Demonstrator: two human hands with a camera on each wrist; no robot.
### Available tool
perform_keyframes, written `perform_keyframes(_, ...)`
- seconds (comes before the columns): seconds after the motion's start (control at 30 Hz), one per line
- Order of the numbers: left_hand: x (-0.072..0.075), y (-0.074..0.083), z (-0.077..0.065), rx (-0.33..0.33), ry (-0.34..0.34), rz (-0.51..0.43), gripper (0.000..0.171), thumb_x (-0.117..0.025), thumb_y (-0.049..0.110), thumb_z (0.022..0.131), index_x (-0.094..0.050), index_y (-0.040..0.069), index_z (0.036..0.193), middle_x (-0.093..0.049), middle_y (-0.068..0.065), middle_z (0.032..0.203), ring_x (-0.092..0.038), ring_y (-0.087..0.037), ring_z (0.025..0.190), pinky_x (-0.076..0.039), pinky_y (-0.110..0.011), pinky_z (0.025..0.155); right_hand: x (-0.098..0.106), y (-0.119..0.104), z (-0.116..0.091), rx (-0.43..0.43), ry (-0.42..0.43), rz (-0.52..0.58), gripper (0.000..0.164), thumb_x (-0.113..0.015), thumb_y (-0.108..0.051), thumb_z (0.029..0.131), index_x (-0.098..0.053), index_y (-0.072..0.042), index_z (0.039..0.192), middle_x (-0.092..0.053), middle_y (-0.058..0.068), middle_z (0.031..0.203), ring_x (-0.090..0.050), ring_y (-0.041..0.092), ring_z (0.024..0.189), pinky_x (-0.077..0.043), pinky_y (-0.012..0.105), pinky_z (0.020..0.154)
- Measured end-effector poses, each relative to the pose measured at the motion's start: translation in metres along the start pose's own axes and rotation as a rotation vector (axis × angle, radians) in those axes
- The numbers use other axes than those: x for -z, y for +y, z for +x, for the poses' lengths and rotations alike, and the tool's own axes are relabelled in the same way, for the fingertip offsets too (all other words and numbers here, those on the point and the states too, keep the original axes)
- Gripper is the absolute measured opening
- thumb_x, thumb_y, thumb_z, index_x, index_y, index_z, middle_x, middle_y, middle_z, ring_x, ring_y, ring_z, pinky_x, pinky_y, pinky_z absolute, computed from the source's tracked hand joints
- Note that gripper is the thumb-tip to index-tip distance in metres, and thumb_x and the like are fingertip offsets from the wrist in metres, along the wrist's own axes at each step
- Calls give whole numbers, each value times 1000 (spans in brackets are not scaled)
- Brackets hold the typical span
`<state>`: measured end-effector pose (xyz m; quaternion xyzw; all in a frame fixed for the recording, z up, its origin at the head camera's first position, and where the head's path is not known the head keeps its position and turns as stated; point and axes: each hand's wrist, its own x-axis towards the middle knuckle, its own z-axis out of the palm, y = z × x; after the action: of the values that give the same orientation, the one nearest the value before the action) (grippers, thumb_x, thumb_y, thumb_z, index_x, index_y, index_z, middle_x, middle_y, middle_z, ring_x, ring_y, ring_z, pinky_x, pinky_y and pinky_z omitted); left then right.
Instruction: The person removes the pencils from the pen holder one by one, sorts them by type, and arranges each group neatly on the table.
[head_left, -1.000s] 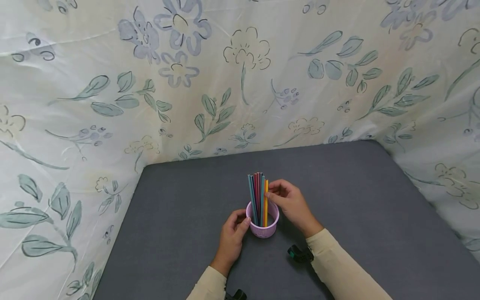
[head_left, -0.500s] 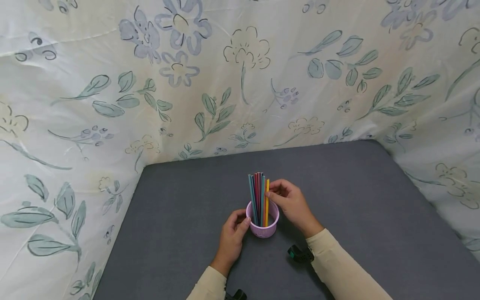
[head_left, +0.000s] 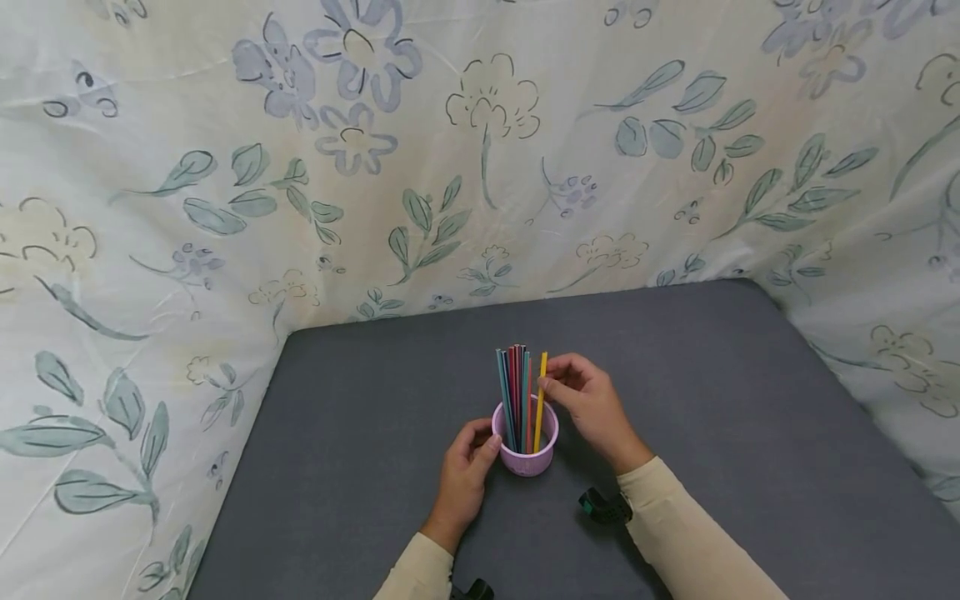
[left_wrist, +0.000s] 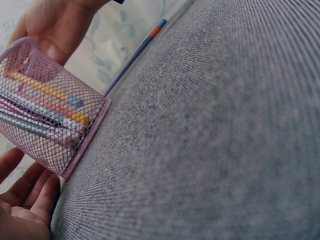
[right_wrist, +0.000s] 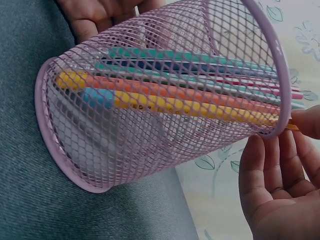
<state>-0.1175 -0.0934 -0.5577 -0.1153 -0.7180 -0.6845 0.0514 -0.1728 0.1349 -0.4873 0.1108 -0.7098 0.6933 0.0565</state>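
A pinkish-purple mesh pencil cup stands upright on the table. Several coloured pencils lean together toward its left side. My left hand holds the cup by its left side, thumb near the rim. With thumb and fingertips, my right hand pinches a yellow pencil near its upper end. That pencil's blue lower end shows through the mesh, inside the cup, in the right wrist view. Beside it lies an orange pencil with a yellow end.
A dark grey cloth covers the table. Floral fabric hangs behind and at the sides. In the left wrist view, a thin blue stick with an orange and teal end shows beyond the cup. Black wrist devices sit at both wrists.
The right hand has shifted slightly right and up with the yellow pencil, which now leans right, apart from the others. The left hand and cup have stayed put.
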Motion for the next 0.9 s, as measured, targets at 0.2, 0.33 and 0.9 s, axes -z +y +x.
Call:
perform_keyframes(0.2, 0, 0, -1, 3, -1, 11, 25, -64, 13, 110, -69, 2, 132, -72, -9, 124, -67, -31, 116, -53, -29, 101, 4, -2, 0, 7, -3, 11, 16, -75, -5, 104, -68, 0, 117, -66, 19, 106, -69, 30, 90, -63, 36, 81)
perform_keyframes(0.33, 0, -1, -2, 2, -2, 15, 26, -64, 14, 110, -69, 3, 133, -71, -8, 125, -67, -29, 117, -53, -30, 101, 6, -4, -1, 20, -5, 22, 17, -75, -7, 105, -68, -1, 120, -66, 20, 108, -68, 32, 92, -64, 38, 81)
perform_keyframes(0.9, 0, 0, -3, 2, 5, 33, 26, -64, 15, 110, -70, 4, 133, -71, -7, 124, -66, -24, 116, -53, -30, 101, 8, -15, -2, 29, 53, 51, 23, -71, -8, 108, -68, -1, 129, -65, 21, 112, -72, 29, 96, -65, 41, 77)
